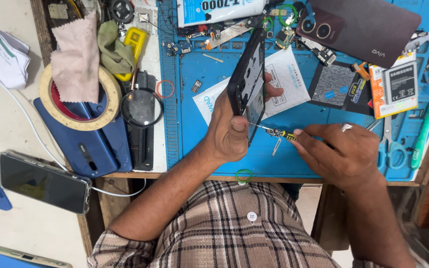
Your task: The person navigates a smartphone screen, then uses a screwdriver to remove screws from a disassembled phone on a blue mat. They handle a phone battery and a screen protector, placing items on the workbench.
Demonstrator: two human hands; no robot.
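Black phone frame (246, 79) held edge-on above the blue mat (214, 144), left hand (232, 131) wrapped shut around its lower end. Right hand (346, 154) pinches a small screwdriver (279, 132), tip touching the frame's lower edge. Magnifier (141, 107) and tape roll (78, 99) lie left; scissors (390, 146) just beside the right hand.

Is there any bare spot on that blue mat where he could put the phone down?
Some: the strip of blue mat between the magnifying glass and his left hand. The far edge near the dark phone back is crowded with parts.
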